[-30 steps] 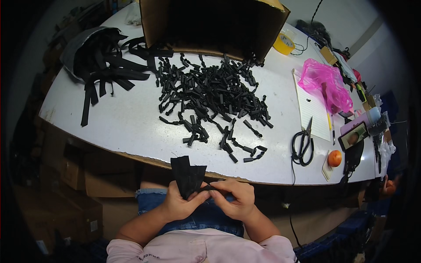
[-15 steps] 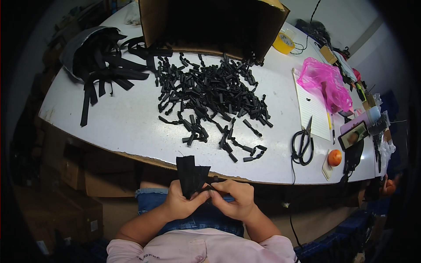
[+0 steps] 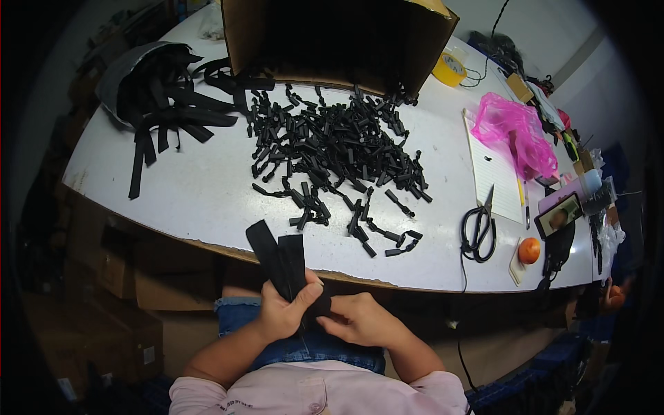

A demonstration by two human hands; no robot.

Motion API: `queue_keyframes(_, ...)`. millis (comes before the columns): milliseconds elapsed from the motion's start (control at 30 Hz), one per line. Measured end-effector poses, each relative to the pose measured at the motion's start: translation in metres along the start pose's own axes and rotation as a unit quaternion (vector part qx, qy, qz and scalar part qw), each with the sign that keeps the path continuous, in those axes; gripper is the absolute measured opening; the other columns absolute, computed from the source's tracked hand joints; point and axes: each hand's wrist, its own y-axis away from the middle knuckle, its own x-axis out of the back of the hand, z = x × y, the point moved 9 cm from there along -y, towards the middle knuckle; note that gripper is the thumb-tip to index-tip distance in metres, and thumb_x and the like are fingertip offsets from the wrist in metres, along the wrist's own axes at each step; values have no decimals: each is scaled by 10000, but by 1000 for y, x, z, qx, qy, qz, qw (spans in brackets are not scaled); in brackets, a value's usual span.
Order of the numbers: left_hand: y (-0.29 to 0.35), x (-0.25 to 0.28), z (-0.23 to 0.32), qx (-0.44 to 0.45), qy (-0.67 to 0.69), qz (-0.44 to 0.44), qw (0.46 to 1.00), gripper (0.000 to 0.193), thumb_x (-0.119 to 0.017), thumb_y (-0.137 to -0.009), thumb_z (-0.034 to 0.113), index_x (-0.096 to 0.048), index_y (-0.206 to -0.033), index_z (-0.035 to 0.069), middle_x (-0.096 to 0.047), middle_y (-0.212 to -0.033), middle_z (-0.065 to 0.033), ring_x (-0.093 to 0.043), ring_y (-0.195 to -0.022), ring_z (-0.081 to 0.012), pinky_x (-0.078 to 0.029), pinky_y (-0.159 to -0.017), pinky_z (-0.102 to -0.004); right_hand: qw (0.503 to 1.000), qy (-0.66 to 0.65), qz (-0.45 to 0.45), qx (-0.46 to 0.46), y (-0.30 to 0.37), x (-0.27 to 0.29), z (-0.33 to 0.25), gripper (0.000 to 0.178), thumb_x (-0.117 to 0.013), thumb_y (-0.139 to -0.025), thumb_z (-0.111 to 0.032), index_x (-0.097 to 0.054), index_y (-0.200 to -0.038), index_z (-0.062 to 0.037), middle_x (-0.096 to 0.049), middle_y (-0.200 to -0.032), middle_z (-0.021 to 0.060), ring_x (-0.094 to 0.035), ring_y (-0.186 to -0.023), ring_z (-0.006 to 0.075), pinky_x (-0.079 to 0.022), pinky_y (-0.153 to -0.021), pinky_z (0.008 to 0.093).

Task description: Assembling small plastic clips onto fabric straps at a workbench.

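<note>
My left hand (image 3: 287, 311) is closed round a folded black fabric strip (image 3: 293, 259), its thumb pressed across the front. Two flat ends of the strip spread upward past the table's front edge. Beside it, my right hand (image 3: 363, 319) has bent fingers at the strip's lower right side; the fingertips are partly hidden by the black cloth. Both hands are above my lap. Beyond them on the white table (image 3: 207, 197) lies a large heap of small black toggle-like pieces (image 3: 339, 138) on short cords.
More black strips (image 3: 183, 114) spill from a grey bag (image 3: 111, 86) at the left. An open cardboard box (image 3: 232, 41) stands behind the heap. On the right are black scissors (image 3: 477, 235), a notepad (image 3: 494, 187), a pink plastic bag (image 3: 515, 135), an orange fruit (image 3: 529, 250) and a phone (image 3: 559, 216).
The strip has swung left and its two ends now fan apart, standing higher. My left hand has turned with its thumb upward; the right hand has shifted slightly down.
</note>
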Motion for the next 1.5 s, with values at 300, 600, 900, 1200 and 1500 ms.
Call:
queue_keyframes(300, -1, -14, -15, -11, -134, -117, 984, 224, -587, -746, 103, -516, -931, -2, -546, -778, -38, -531, -721, -95, -428, -619, -239, 933, 151, 258, 200, 1, 33, -56, 252, -648, -626, 4, -577, -867, -3, -527, -784, 78, -480, -557, 126, -404, -491, 209)
queue_keyframes(600, 1, -10, -1, 28, 139, -26, 990, 127, -570, -763, 45, -505, -865, 7, -501, -786, -52, -425, -466, -44, -330, -374, -164, 910, -372, 179, -43, 5, 17, 7, 77, -548, -781, -31, -542, -833, 26, -542, -705, 27, -490, -602, 40, -386, -515, 155)
queue_keyframes(900, 10, -18, 34, -203, -93, -38, 974, 114, -542, -768, 20, -523, -881, 24, -485, -739, -54, -490, -579, -111, -414, -506, -225, 789, -584, 125, -147, -1, -10, 30, 81, -551, -776, -53, -545, -801, 24, -527, -621, 20, -454, -464, 66, -364, -402, 188)
queue_keyframes(1200, 1, -21, -29, 189, 243, -2, 952, 188, -522, -793, 121, -457, -917, -5, -506, -719, -103, -525, -596, -175, -477, -517, -278, 862, 380, 332, -52, -35, 104, 1, 88, -598, -679, -25, -550, -753, -18, -487, -616, 89, -501, -494, 214, -409, -462, 284)
queue_keyframes(1500, -2, -3, -13, 54, 38, 22, 998, 112, -578, -769, 69, -549, -853, 0, -561, -774, -21, -506, -662, -56, -418, -614, -192, 965, -168, 202, 1, -10, 64, -7, 114, -559, -709, 46, -570, -818, 13, -518, -797, 51, -502, -685, 85, -406, -579, 188)
